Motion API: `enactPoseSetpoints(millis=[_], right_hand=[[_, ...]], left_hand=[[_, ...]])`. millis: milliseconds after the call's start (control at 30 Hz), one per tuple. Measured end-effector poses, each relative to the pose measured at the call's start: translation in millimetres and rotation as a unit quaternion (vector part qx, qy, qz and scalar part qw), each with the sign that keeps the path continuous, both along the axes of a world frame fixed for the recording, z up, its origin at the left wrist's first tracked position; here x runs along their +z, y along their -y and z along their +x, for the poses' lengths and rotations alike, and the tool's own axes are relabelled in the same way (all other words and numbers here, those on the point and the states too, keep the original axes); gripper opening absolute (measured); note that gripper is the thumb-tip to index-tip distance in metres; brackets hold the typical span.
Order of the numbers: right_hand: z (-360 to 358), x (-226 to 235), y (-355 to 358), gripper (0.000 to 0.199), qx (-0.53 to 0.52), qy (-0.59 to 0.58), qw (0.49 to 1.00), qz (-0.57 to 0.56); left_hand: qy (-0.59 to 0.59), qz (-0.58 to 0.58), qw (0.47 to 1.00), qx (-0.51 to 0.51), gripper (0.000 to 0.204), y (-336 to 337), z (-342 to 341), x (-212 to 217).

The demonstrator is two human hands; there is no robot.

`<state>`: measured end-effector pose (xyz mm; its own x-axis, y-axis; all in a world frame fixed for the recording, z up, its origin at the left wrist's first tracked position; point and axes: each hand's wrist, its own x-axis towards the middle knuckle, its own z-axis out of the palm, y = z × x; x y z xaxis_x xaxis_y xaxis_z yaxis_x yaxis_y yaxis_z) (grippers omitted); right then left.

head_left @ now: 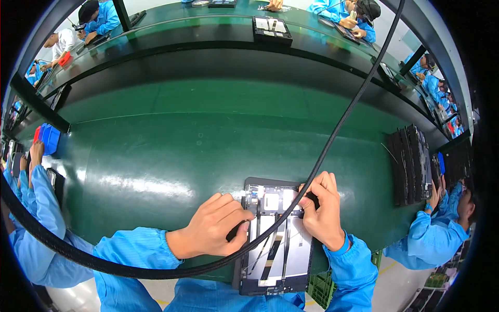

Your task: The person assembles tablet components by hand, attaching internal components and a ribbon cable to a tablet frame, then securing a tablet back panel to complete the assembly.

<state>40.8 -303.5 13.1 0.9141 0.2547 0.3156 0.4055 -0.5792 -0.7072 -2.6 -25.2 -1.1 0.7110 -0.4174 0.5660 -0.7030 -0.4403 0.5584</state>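
Note:
An opened tablet (299, 244) lies at the table's near edge, its pale battery, dark ribbon cables and circuit parts exposed. My left hand (215, 223) is at its left side with fingers curled, the fingertips touching near the upper left of the battery. Something dark shows between that thumb and the fingers, too small to name. At the upper right corner of the tablet, my right hand (323, 208) is closed in a pinch. A dark bit shows by its fingertips, and what they hold is hidden. A black cable crosses the view in front of the tablet.
The black cable (343, 122) is thick and curves from lower left to top right. Several dark tablet housings (408, 166) stand stacked at the right, near a co-worker (431, 234). A blue bin (49, 139) sits far left beside another worker's sleeve. Another opened device (272, 30) rests on the far bench.

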Motion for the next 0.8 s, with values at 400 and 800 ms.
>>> enactPoseSetpoints(millis=[400, 800], right_hand=[[2.6, 28.1, 0.7, 0.031, 0.070, 0.011, 0.996, -0.055], [-40.7, 29.3, -36.9, 0.022, 0.385, -0.010, 0.917, -0.100]], left_hand=[[0.037, 0.001, 0.999, -0.026, 0.021, -15.2, -6.9, -0.7], [0.173, 0.029, 0.946, -0.274, 0.019, -32.0, -35.1, -4.0]])
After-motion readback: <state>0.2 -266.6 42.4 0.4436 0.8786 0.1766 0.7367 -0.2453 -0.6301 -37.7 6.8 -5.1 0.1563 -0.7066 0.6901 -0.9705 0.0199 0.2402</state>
